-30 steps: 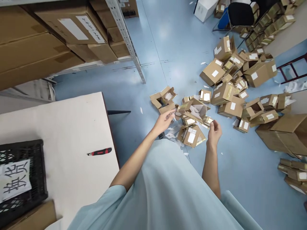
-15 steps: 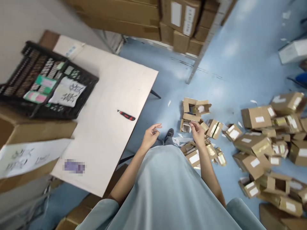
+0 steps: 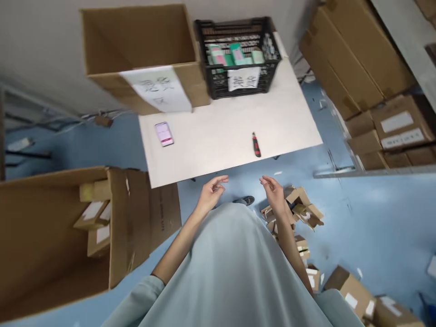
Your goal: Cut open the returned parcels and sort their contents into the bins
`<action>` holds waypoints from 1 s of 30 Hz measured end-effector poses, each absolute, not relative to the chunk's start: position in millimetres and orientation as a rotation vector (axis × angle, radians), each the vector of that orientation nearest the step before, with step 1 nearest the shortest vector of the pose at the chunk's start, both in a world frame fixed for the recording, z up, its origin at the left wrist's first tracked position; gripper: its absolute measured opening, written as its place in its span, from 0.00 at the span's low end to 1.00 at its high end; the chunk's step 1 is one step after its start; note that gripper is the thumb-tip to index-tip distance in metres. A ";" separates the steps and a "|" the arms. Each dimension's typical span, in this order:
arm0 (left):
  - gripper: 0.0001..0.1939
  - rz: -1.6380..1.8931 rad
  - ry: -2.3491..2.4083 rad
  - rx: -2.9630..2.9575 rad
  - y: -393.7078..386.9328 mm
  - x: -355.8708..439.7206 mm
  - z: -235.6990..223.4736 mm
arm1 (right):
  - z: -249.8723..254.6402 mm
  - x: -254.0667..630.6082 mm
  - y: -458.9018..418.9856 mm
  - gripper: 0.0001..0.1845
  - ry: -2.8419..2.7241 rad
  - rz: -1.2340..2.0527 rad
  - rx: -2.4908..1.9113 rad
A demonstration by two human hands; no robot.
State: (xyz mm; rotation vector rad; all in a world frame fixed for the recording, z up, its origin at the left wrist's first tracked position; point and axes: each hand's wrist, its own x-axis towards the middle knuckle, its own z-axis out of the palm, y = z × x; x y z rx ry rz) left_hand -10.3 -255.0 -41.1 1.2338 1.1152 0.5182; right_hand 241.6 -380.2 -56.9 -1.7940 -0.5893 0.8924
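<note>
Head view has swung from the floor boxes round to the table; right hand, over opened boxes in the last frame, is now beside the table's near edge, with left hand opposite. 2 hands, well apart, 0 items gripped: left fingers curl toward the thumb, right fingers bent, close together. Cutter lies on the tabletop beyond the right hand, untouched.

Progress, judged: cardboard boxes on the floor already torn open, flaps splayed; at least 3 small boxes inside the big carton look shut, so unopened. Total remaining: can't tell. Black crate holds some green and pink packs.

Materials: tabletop smooth, off-white, matte; cutter slim, red-black, likely plastic; crate rigid, latticed, with a white paper sign. Labelled carton beside it is deep, open, brown corrugated. Phone flat, screen lit, near the table's left end. Floor blue, slightly glossy, paper scraps scattered.
</note>
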 end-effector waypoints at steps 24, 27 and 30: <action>0.28 1.264 1.763 0.317 -287.9 -396.6 -73.8 | -73.0 -190.6 -118.0 0.28 -1.870 1.723 -1.402; 0.27 1.316 1.844 0.187 -288.2 -418.0 -79.2 | -85.1 -235.1 -85.3 0.29 -1.945 1.823 -1.346; 0.27 1.329 1.907 0.093 -282.3 -436.4 -78.7 | -92.6 -276.8 -56.1 0.30 -2.009 1.911 -1.254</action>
